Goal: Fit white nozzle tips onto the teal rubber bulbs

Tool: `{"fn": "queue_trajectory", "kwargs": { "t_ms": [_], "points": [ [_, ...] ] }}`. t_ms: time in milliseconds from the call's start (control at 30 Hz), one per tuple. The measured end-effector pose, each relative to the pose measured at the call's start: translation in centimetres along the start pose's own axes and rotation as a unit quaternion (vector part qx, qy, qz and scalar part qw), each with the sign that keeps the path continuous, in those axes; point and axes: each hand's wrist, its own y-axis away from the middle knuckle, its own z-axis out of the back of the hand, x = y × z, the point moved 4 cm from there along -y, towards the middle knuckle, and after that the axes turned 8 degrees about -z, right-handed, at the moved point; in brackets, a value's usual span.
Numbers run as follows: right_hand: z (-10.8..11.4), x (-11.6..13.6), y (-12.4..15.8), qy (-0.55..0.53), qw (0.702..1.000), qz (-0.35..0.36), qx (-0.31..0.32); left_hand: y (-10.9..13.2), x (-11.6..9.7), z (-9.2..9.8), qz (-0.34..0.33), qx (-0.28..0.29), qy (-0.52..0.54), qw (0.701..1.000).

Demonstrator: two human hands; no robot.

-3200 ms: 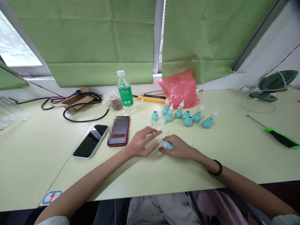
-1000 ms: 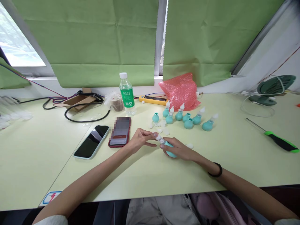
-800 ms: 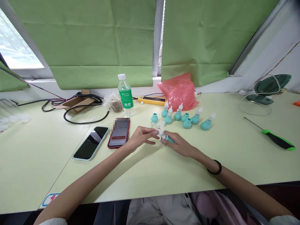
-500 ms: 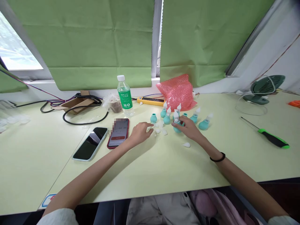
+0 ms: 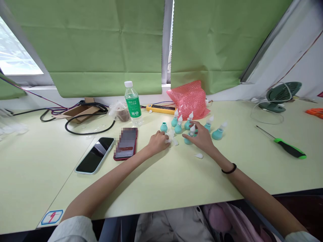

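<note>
My left hand is closed, its fingertips down on a small pile of white translucent pieces; a small white piece seems pinched there, partly hidden. Just behind it stands a turquoise bulb without a nozzle. My right hand is open, thumb and index finger spread around an upright nasal aspirator, a turquoise bulb with a white pointed nozzle. Several similar aspirators stand behind it, and one leans to the right. A loose white piece lies nearer to me.
Two phones, one dark-screened and one red-cased, lie left. Behind are a water bottle, a pink bubble-wrap bag and a yellow tool. A screwdriver and a green fan are right.
My right hand has loosened its fingers from the nasal aspirator, which stands on the table. My left hand has moved slightly right and curled its fingers onto the white pieces.
</note>
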Motion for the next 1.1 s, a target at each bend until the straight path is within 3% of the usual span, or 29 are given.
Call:
{"fn": "queue_trajectory", "kwargs": {
  "t_ms": [100, 167, 233, 333, 400, 467, 667, 900, 1100],
  "points": [
    [1.1, 1.5, 1.0, 0.009, 0.992, 0.056, -0.116, 0.6, 0.6, 0.7, 0.026, -0.041, 0.039, 0.998],
    [1.2, 2.6, 2.0, 0.008, 0.984, 0.106, -0.144, 1.3, 1.1, 1.2, 0.047, -0.061, 0.062, 0.995],
    [0.1, 3.8, 3.3, 0.004, 0.981, 0.178, -0.082, 2.4, 1.5, 1.4, 0.061, -0.067, 0.079, 0.993],
    [-2.4, 5.3, 4.9, 0.025, 0.966, 0.248, 0.073, 4.1, 1.6, 1.1, 0.070, -0.067, 0.095, 0.991],
    [-3.6, 5.6, 5.4, 0.065, 0.961, 0.240, 0.119, 4.9, 1.5, 0.6, 0.066, -0.060, 0.104, 0.991],
    [-4.3, 5.5, 5.4, 0.113, 0.962, 0.218, 0.123, 5.2, 1.3, 0.1, 0.059, -0.059, 0.111, 0.990],
    [-5.4, 4.2, 5.3, 0.158, 0.952, 0.209, 0.159, 4.5, -0.1, 0.5, 0.006, -0.117, 0.044, 0.992],
    [-4.9, 3.3, 4.7, -0.014, 0.984, 0.131, 0.118, 2.9, -1.5, -0.3, -0.044, -0.077, -0.013, 0.996],
    [-4.3, 3.0, 4.5, -0.172, 0.978, 0.026, 0.114, 2.0, -0.9, -0.3, -0.062, -0.033, 0.004, 0.998]
  ]
}}
